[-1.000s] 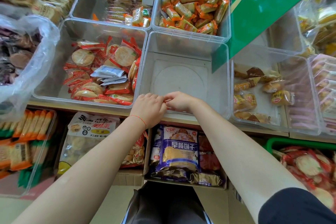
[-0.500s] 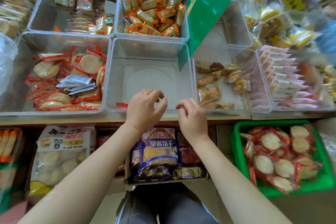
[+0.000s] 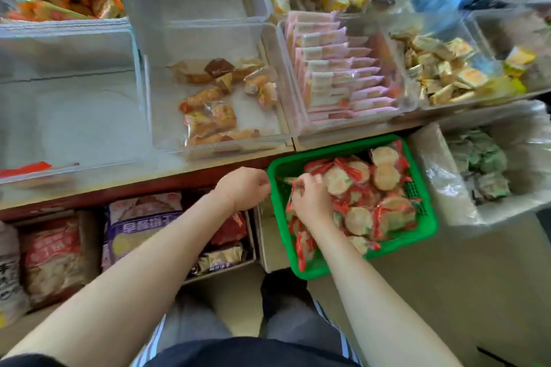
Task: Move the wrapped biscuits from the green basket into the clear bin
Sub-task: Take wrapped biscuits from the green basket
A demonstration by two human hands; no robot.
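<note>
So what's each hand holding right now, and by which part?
The right hand reaches among the wrapped biscuits in the green basket; any grip is unclear. The left hand hangs curled beside the basket, apparently holding nothing.

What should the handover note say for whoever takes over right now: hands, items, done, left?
Right hand: inside the green basket, fingers curled on a wrapped biscuit at the basket's left side; not lifted out.
Left hand: loosely curled by the basket's left rim, holding nothing that shows.
Wrapped biscuits: the basket holds a full pile, red wrappers.
Clear bin: upper left on the shelf, looks empty apart from a red wrapper edge seen at its near wall; cannot tell if that lies inside.
Done: no transfer that shows.
Left: carry the biscuits over to the bin, nearly the whole pile.
</note>
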